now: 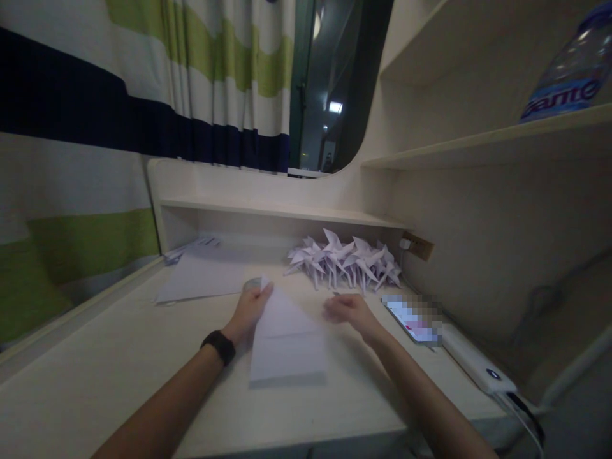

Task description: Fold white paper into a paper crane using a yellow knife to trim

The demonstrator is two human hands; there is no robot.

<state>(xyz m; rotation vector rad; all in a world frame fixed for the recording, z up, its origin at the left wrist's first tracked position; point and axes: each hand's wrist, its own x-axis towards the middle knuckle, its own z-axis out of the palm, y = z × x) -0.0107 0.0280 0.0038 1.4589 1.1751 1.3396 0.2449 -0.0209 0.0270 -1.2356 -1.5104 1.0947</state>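
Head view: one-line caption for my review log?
Left hand holds a white paper sheet on the desk; right hand hovers near folded paper cranes.

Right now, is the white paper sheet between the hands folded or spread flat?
Folded: the white paper sheet narrows to a point under the left hand.

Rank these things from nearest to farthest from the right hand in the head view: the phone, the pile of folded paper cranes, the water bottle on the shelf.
From the right hand:
1. The phone, lying flat on the desk just to the hand's right.
2. The pile of folded paper cranes, behind the hand, against the back of the desk.
3. The water bottle, high on the upper right shelf.
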